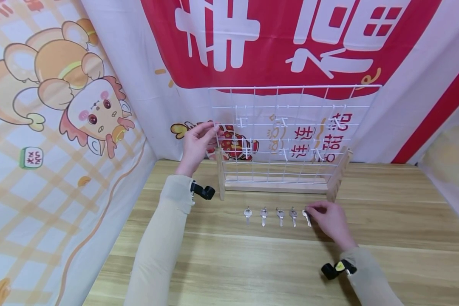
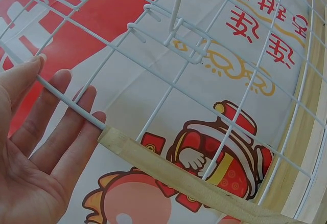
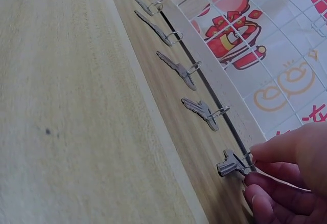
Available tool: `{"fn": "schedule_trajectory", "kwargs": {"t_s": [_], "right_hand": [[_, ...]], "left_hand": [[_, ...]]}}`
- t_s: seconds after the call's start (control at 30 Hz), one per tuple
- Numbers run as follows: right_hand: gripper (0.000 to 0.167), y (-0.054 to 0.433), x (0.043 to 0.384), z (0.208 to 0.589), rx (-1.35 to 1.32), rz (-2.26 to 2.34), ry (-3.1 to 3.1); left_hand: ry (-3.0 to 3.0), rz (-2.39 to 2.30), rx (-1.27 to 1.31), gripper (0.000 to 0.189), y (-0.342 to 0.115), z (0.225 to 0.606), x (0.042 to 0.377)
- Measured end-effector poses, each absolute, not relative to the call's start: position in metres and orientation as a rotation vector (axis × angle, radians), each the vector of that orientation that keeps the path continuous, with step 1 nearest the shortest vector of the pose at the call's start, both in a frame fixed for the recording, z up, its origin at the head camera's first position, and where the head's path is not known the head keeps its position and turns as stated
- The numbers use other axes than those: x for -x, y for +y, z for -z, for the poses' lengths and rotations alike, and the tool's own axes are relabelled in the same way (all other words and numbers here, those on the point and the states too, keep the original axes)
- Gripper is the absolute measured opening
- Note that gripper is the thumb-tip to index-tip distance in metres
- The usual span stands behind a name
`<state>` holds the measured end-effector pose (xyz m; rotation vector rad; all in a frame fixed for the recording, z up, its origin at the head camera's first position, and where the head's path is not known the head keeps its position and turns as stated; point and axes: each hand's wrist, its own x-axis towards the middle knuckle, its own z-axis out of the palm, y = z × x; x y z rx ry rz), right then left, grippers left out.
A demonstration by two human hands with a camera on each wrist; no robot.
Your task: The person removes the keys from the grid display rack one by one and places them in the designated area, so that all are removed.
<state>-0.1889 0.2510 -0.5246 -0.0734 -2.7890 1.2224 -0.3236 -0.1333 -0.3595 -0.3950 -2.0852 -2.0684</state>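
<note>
My left hand holds the left edge of a white wire grid rack, thumb in front and fingers behind the edge wire in the left wrist view. This grip is just above the rack's wooden side post. At the right end of a row of silver keys, my right hand pinches the small ring of one key between thumb and forefinger. That key is tilted, its blade toward the table. The other keys lie spaced out to its left, among them one key close by, each with its own ring.
White hooks hang on the grid in two rows. The rack's wooden base stands on the wood-grain table, behind the keys. A printed cloth hangs close behind the rack, and another borders the left side.
</note>
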Motion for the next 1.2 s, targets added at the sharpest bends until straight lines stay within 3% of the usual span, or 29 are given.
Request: {"fn": "schedule_trajectory", "kwargs": {"t_s": [0.3,0.47,0.8,1.2], "right_hand": [[0.02,0.253,0.189,0.525,0.067,-1.226,-2.773],[0.02,0.253,0.189,0.524,0.074,-1.226,-2.78],[0.035,0.257,0.187,0.514,0.178,-1.366,-2.788],[0.046,0.258,0.181,0.448,0.212,-1.527,-2.479]], "left_hand": [[-2.079,2.08,0.359,0.033,-0.133,0.358,0.324],[-2.094,2.063,0.364,0.038,-0.133,0.359,0.323],[-2.1,2.057,0.38,0.043,-0.134,0.36,0.325],[-2.094,2.067,0.386,0.039,-0.134,0.361,0.325]]}}
